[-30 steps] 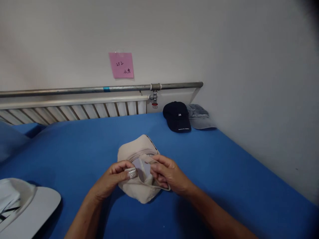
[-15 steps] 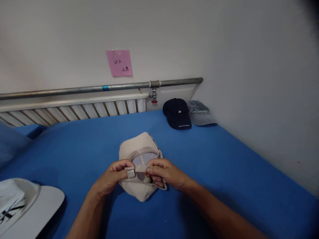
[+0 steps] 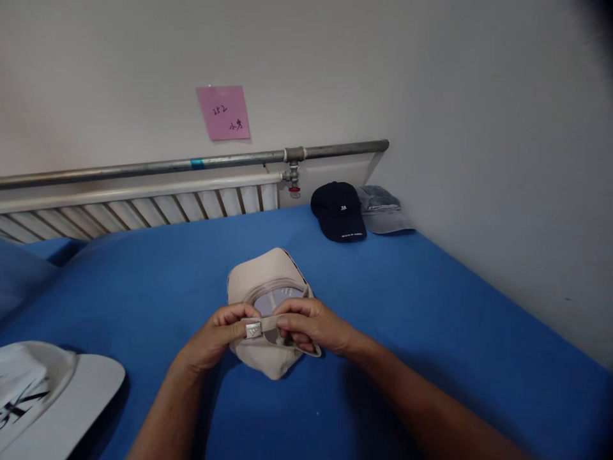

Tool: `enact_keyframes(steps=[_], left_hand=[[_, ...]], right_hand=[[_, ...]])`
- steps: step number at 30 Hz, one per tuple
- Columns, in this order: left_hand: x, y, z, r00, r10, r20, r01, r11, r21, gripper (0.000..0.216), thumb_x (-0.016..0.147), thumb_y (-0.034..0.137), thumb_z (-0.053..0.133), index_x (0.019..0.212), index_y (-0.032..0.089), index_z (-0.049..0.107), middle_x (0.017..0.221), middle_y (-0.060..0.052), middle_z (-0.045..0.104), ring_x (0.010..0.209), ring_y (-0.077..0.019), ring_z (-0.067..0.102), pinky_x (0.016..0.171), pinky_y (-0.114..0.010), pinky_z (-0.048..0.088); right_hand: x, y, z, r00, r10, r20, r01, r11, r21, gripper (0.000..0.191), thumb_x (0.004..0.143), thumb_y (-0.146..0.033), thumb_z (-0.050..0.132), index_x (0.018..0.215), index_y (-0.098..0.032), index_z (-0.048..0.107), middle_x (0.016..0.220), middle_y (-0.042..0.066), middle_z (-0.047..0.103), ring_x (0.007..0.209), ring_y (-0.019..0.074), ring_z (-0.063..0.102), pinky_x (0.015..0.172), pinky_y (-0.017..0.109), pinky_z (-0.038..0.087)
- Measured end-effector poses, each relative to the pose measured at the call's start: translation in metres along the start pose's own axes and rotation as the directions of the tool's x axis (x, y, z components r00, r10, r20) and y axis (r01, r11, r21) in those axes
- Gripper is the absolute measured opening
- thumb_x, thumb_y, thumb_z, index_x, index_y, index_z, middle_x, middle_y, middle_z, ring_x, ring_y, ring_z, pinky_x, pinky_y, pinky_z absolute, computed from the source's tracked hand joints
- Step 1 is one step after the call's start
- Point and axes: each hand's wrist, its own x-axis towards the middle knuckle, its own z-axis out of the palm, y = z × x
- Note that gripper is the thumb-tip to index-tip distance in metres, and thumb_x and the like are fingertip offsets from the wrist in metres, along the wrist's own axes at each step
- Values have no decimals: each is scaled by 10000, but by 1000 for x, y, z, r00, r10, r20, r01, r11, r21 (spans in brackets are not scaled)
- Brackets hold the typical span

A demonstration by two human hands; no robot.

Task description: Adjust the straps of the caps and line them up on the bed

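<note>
My left hand [image 3: 215, 335] is at the left side of the beige cap [image 3: 268, 271], and my right hand [image 3: 320, 324] is at its right side. Both hands pinch it. My left thumb [image 3: 235, 331] sits below my left pointer finger [image 3: 237, 310], and both tips point in toward the cap. My right thumb [image 3: 293, 321] and right pointer finger [image 3: 295, 305] point back the other way, close above the cap, with the other right fingers [image 3: 302, 340] curled under. My bare left arm [image 3: 165, 409] comes up steeply from below the cap's left. My bare right arm [image 3: 416, 391] slants in lower and flatter, from below its right.
</note>
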Motion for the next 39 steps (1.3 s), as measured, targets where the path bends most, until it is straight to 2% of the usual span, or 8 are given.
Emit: enact_keyframes(steps=[3,10,13,21,25,29,33,39], left_hand=[[1,-1,0,1000,8,3,-8,1000,-8,263,668,389,784,714,146,693,579,15,557,520,-75,421,516,-193,295],[0,-2,0,1000,15,8,-15,1000,-13,264,674,393,775,729,147,696,594,8,565,526,-83,434,520,-198,314],[1,-3,-1,1000,26,11,-26,1000,-8,269,672,392,776,742,145,695,619,3,576,546,-88,456,535,-198,331],[2,-6,-2,1000,12,-20,-12,1000,-21,251,691,374,764,759,149,676,620,12,571,531,-81,457,515,-187,337],[2,-5,1,999,-3,-39,1,1000,-26,276,686,393,761,757,148,657,606,17,566,512,-78,456,499,-184,331],[2,-4,2,999,1,-52,-3,999,-35,290,690,409,754,747,152,633,586,26,559,491,-76,445,487,-184,325],[3,-4,3,998,3,-55,-5,1000,-27,295,690,412,756,751,152,632,589,24,563,486,-75,443,481,-185,320],[3,-4,5,999,26,-38,-26,1000,7,258,720,392,743,815,170,652,645,23,571,550,-79,463,520,-183,344]], right_hand=[[1,1,1,999,-11,-42,11,1000,-1,126,791,-300,663,790,-175,647,595,-41,555,369,22,386,343,153,296],[2,4,-3,1000,-1,11,1,1000,-4,114,779,-293,674,810,-185,659,580,-51,543,372,23,393,335,147,304],[2,5,-2,1000,-13,-5,13,1000,-18,120,789,-303,662,832,-191,656,587,-54,541,360,20,378,319,148,279],[1,4,13,989,-26,-146,30,999,28,142,786,-300,638,735,-171,607,556,-56,511,355,14,334,320,151,210],[2,5,17,975,-54,-215,70,995,70,156,763,-313,670,727,-175,605,528,-55,497,393,32,357,358,159,228],[3,8,19,960,-103,-260,117,992,39,155,765,-329,669,746,-185,618,549,-40,514,433,47,385,384,166,248],[1,9,19,961,-85,-262,98,994,39,169,776,-349,659,753,-188,616,555,-37,508,427,46,368,379,171,237],[-1,7,21,976,-72,-205,86,994,60,175,757,-321,674,696,-178,593,563,-37,506,429,42,383,357,163,241]])
